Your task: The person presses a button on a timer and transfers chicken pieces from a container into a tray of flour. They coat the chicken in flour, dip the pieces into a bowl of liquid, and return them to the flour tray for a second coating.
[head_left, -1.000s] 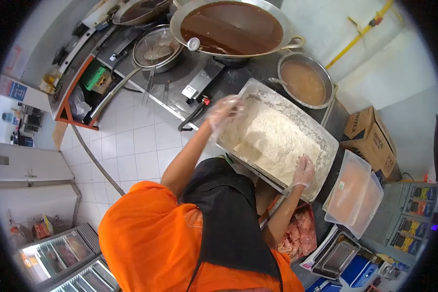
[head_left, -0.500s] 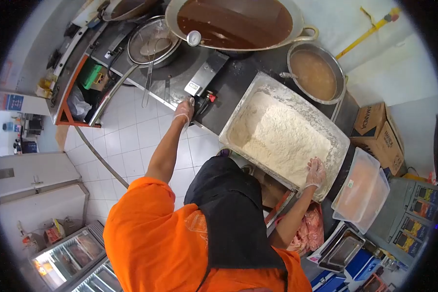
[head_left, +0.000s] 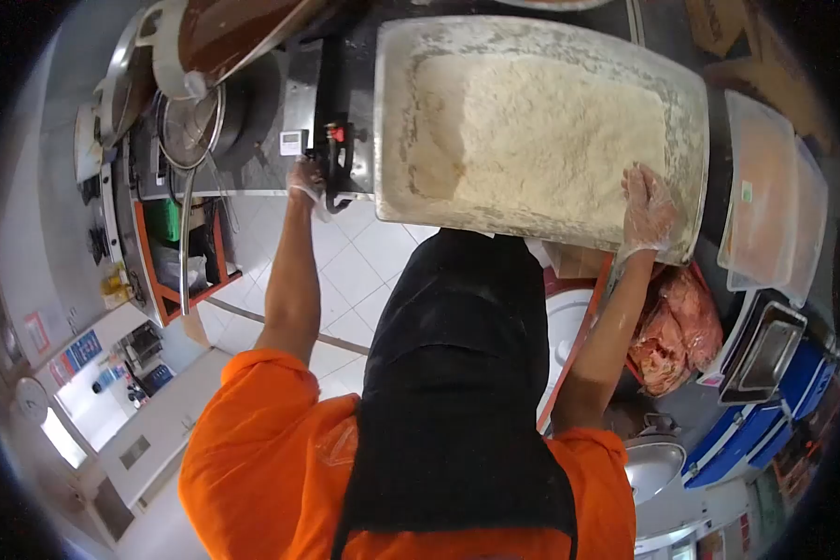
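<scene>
My left hand [head_left: 306, 179], in a clear plastic glove, is at the front edge of the dark counter [head_left: 252, 149]. Its fingers are curled at a small dark part just below a white digital timer [head_left: 292, 142]; what they grip is hidden. A red-handled valve [head_left: 336, 133] sits just right of that hand. My right hand [head_left: 651, 210], also gloved, is over the near right corner of a large tub [head_left: 397, 201] of white flour [head_left: 551, 140]. Its fingers are loosely bent and apart, with nothing in them.
At the upper left are a pan of brown liquid [head_left: 219, 37] and a round strainer [head_left: 191, 126]. Plastic lids [head_left: 765, 201] stand right of the tub. Below them are a bag of raw meat [head_left: 677, 331] and metal trays [head_left: 770, 350]. White tiles [head_left: 355, 271] cover the floor.
The view has turned and shifted, so the tub now lies nearly level across the top. Both hands stay at about the same places, the left at the counter edge, the right at the tub's corner.
</scene>
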`<action>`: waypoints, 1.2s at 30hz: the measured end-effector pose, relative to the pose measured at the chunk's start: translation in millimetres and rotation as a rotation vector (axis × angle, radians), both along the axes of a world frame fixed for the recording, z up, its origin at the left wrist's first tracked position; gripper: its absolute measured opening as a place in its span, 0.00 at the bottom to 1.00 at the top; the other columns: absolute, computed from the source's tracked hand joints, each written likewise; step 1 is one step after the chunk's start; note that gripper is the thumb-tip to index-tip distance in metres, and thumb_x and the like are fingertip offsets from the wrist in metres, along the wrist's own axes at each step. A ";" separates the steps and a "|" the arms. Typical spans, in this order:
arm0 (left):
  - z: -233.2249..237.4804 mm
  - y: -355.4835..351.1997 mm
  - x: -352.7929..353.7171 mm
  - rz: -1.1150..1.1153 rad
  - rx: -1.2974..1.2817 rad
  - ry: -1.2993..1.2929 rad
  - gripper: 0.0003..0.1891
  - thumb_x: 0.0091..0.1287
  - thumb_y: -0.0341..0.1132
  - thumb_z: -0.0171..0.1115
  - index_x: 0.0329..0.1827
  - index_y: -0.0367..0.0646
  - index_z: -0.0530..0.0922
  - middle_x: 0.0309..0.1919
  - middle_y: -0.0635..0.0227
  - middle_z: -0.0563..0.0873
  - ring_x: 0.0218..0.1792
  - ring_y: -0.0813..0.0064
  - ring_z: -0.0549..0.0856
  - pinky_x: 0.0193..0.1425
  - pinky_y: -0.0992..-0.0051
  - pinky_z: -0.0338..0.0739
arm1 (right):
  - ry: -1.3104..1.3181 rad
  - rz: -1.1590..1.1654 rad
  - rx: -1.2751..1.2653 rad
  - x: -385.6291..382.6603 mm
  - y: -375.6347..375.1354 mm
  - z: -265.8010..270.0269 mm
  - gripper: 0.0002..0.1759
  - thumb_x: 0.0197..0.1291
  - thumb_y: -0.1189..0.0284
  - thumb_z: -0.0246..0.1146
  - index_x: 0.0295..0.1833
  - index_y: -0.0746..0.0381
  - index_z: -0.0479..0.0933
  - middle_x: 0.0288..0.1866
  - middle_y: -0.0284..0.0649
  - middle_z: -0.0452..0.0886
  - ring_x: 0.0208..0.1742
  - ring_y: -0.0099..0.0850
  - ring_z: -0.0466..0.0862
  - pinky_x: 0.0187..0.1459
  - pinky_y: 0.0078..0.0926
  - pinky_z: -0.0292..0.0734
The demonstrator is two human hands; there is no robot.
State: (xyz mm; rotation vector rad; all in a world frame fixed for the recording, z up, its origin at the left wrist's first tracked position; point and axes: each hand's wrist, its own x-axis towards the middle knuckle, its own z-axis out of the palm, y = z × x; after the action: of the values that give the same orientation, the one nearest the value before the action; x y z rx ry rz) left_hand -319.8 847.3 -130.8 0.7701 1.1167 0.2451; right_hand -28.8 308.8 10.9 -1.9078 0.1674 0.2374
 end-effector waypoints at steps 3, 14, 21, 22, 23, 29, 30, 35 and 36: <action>11.9 21.7 -9.2 -0.104 -0.328 -0.159 0.18 0.69 0.48 0.47 0.40 0.41 0.75 0.18 0.78 0.68 0.15 0.84 0.67 0.18 0.81 0.61 | -0.013 -0.046 0.066 -3.0 -0.9 -5.7 0.16 0.61 0.70 0.61 0.50 0.70 0.77 0.42 0.43 0.83 0.43 0.28 0.82 0.47 0.23 0.76; 38.2 -11.3 -2.8 -0.121 -0.097 0.039 0.19 0.73 0.52 0.43 0.35 0.47 0.73 0.19 0.78 0.73 0.15 0.82 0.73 0.16 0.81 0.65 | -0.174 0.130 -0.349 -5.9 3.0 -0.8 0.19 0.64 0.63 0.60 0.52 0.67 0.78 0.48 0.46 0.82 0.49 0.33 0.82 0.51 0.27 0.76; 45.9 -25.9 -34.7 -0.175 0.882 0.446 0.19 0.70 0.47 0.52 0.47 0.36 0.72 0.29 0.55 0.84 0.26 0.64 0.83 0.27 0.67 0.74 | -0.343 0.272 -0.810 -11.2 21.6 8.9 0.23 0.65 0.55 0.53 0.53 0.63 0.78 0.50 0.46 0.82 0.51 0.43 0.81 0.52 0.33 0.74; 60.0 -34.8 -30.5 -0.280 1.138 0.543 0.18 0.69 0.45 0.53 0.50 0.38 0.71 0.32 0.51 0.83 0.30 0.57 0.83 0.31 0.63 0.75 | -0.339 0.232 -0.846 -12.8 22.9 11.6 0.23 0.65 0.56 0.54 0.53 0.63 0.78 0.49 0.47 0.82 0.51 0.43 0.82 0.52 0.34 0.74; 68.2 -40.0 -27.5 -0.382 1.388 0.644 0.18 0.69 0.43 0.54 0.53 0.40 0.70 0.35 0.47 0.83 0.34 0.49 0.84 0.35 0.59 0.76 | -0.337 0.196 -0.884 -13.7 22.5 12.9 0.23 0.65 0.56 0.54 0.53 0.63 0.78 0.49 0.48 0.82 0.50 0.42 0.82 0.51 0.34 0.75; 77.1 -45.2 -4.8 -0.419 1.612 0.589 0.30 0.57 0.38 0.64 0.65 0.53 0.66 0.32 0.55 0.84 0.30 0.53 0.84 0.34 0.59 0.79 | -0.260 0.216 -1.081 1.0 -2.0 -18.6 0.22 0.64 0.56 0.55 0.54 0.61 0.77 0.48 0.52 0.81 0.50 0.43 0.82 0.49 0.36 0.75; 65.3 -35.5 -6.7 -0.468 1.693 0.489 0.30 0.56 0.37 0.64 0.65 0.53 0.67 0.30 0.56 0.83 0.29 0.54 0.83 0.33 0.59 0.79 | -0.283 0.232 -1.089 2.2 -6.5 -22.5 0.22 0.64 0.56 0.55 0.54 0.61 0.77 0.48 0.52 0.81 0.50 0.43 0.82 0.49 0.36 0.75; 61.4 -23.6 -5.5 -0.575 1.708 0.399 0.25 0.57 0.38 0.65 0.59 0.51 0.72 0.27 0.60 0.82 0.27 0.58 0.83 0.31 0.62 0.79 | -0.160 0.143 -1.094 -2.5 4.2 -8.5 0.24 0.64 0.52 0.54 0.51 0.60 0.79 0.42 0.53 0.83 0.45 0.48 0.82 0.46 0.42 0.75; 63.5 -22.0 -5.3 -0.582 1.678 0.380 0.23 0.57 0.38 0.65 0.57 0.50 0.72 0.29 0.60 0.83 0.29 0.57 0.84 0.31 0.62 0.79 | -0.179 0.149 -1.100 1.5 -0.6 -14.1 0.24 0.64 0.52 0.54 0.51 0.60 0.79 0.42 0.53 0.83 0.45 0.48 0.82 0.46 0.42 0.75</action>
State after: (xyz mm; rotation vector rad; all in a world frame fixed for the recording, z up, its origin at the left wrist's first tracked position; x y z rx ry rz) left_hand -325.1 825.3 -67.3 2.6556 0.7773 0.5463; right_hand -27.3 308.2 -3.2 -3.0269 0.0225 0.0601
